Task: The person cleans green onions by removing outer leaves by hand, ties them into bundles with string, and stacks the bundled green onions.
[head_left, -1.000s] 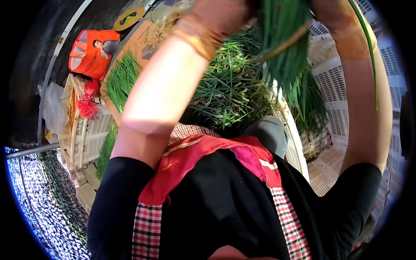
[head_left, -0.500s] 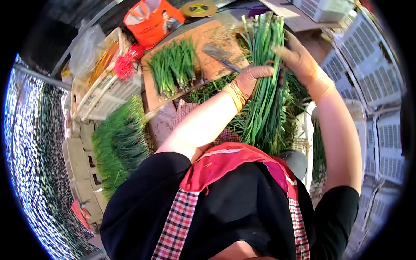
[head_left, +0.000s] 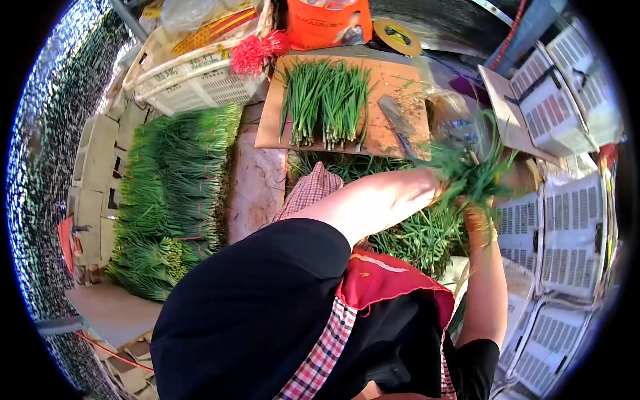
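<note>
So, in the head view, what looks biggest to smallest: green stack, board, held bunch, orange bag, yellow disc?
Green stack
Board
Held bunch and orange bag: unsure; the bunch is blurred, the bag cut off
Yellow disc

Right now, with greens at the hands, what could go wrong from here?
Loose leaves may slip: the greens at the hands spread in all directions, so some could drop onto the pile below.
The knife lies uncovered on the board, its handle toward the left forearm; a careless sweep might knock it.
The bunches have their stem ends near the board's front edge, so a bump could push some off.
</note>
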`<control>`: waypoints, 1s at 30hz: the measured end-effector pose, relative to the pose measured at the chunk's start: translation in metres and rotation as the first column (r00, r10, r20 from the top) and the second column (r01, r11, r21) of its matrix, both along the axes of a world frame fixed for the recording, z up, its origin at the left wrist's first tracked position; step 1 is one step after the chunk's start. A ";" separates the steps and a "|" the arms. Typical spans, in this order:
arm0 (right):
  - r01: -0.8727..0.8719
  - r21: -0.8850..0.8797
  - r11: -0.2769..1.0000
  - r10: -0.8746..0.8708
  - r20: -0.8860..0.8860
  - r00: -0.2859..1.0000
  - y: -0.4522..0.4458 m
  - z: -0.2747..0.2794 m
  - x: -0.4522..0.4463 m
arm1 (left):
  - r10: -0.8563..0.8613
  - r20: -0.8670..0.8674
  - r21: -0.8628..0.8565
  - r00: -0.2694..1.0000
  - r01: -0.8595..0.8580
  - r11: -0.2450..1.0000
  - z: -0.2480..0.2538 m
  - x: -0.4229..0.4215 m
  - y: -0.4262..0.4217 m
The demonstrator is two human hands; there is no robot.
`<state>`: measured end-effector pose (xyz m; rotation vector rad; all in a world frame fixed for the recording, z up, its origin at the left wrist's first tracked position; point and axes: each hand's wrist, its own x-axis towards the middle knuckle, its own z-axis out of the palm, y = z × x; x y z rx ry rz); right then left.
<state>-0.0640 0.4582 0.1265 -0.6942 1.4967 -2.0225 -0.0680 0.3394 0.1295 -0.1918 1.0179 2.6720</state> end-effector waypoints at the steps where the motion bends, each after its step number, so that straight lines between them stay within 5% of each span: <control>1: 0.180 0.290 0.940 -0.081 -0.324 0.943 -0.003 -0.009 -0.016 | 0.018 -0.030 -0.018 0.999 -0.018 1.000 -0.007 -0.013 0.000; 2: 0.503 0.460 0.732 0.077 -0.789 0.610 -0.013 0.005 -0.021 | 0.038 -0.065 -0.031 0.997 -0.040 0.999 -0.008 -0.024 -0.006; 3: 0.330 0.120 0.936 -0.237 -0.476 0.847 -0.041 0.040 -0.002 | 0.068 -0.119 -0.039 0.991 -0.073 0.997 -0.017 -0.039 -0.010; 6: 0.411 -0.009 0.911 -0.382 -0.389 0.838 -0.084 0.062 -0.051 | 0.202 -0.428 0.103 0.881 -0.175 0.979 -0.027 -0.081 -0.050; 8: 0.350 0.014 0.937 -0.306 -0.455 0.836 -0.108 0.076 -0.092 | 0.127 -0.558 0.167 0.820 -0.039 0.985 0.050 -0.045 -0.102; 10: 0.420 -0.158 0.894 -0.446 -0.406 0.798 -0.140 0.078 -0.117 | 0.076 -0.714 -0.094 0.696 -0.203 0.975 0.062 -0.070 -0.131; 11: 0.396 -0.072 0.915 -0.384 -0.450 0.806 -0.141 0.054 -0.154 | -0.037 -0.702 -0.489 0.711 -0.445 0.750 0.040 -0.085 -0.151; 12: 0.413 -0.073 0.908 -0.390 -0.509 0.767 -0.151 0.047 -0.164 | -0.229 -0.688 -0.676 0.688 -0.494 0.546 0.027 -0.106 -0.165; 13: 0.432 -0.076 0.899 -0.396 -0.565 0.724 -0.165 0.046 -0.167 | -0.292 -0.655 -0.742 0.697 -0.522 0.421 0.027 -0.106 -0.176; 14: 0.467 -0.052 0.883 -0.459 -0.314 0.831 -0.180 0.041 -0.165 | -0.350 -0.614 -0.789 0.707 -0.544 0.285 0.029 -0.105 -0.187; 16: 0.369 -0.036 0.929 -0.368 -0.209 0.906 -0.195 0.027 -0.164 | -0.314 -0.580 -0.812 0.751 -0.506 0.291 -0.004 -0.124 -0.198; 18: 0.452 0.042 0.891 -0.434 -0.214 0.875 -0.203 0.020 -0.156 | -0.281 -0.545 -0.832 0.790 -0.467 0.300 -0.025 -0.135 -0.206; 20: 0.274 0.168 0.947 -0.261 -0.094 0.961 -0.204 0.018 -0.158 | -0.175 -0.442 -0.843 0.880 -0.341 0.417 -0.025 -0.136 -0.212; 22: 0.275 0.058 0.960 -0.246 -0.297 0.923 -0.208 0.009 -0.169 | -0.054 -0.730 -0.585 0.682 -0.581 0.566 -0.041 -0.148 -0.202; 23: 0.342 0.072 0.937 -0.305 -0.312 0.900 -0.213 0.010 -0.172 | -0.095 -0.729 -0.642 0.677 -0.630 0.436 -0.048 -0.158 -0.201; 26: 0.399 0.091 0.912 -0.356 -0.306 0.883 -0.209 0.025 -0.169 | -0.177 -0.672 -0.709 0.719 -0.556 0.435 -0.028 -0.141 -0.200; 27: 0.409 0.068 0.910 -0.371 -0.307 0.876 -0.205 0.032 -0.168 | -0.269 -0.645 -0.761 0.715 -0.567 0.316 0.006 -0.114 -0.203; 29: 0.362 0.088 0.928 -0.315 -0.334 0.888 -0.191 0.050 -0.161 | -0.247 -0.721 -0.589 0.648 -0.385 0.710 0.010 -0.109 -0.208; 30: 0.317 0.089 0.944 -0.269 -0.345 0.899 -0.186 0.066 -0.145 | -0.338 -0.648 -0.547 0.683 -0.109 0.830 0.063 -0.082 -0.217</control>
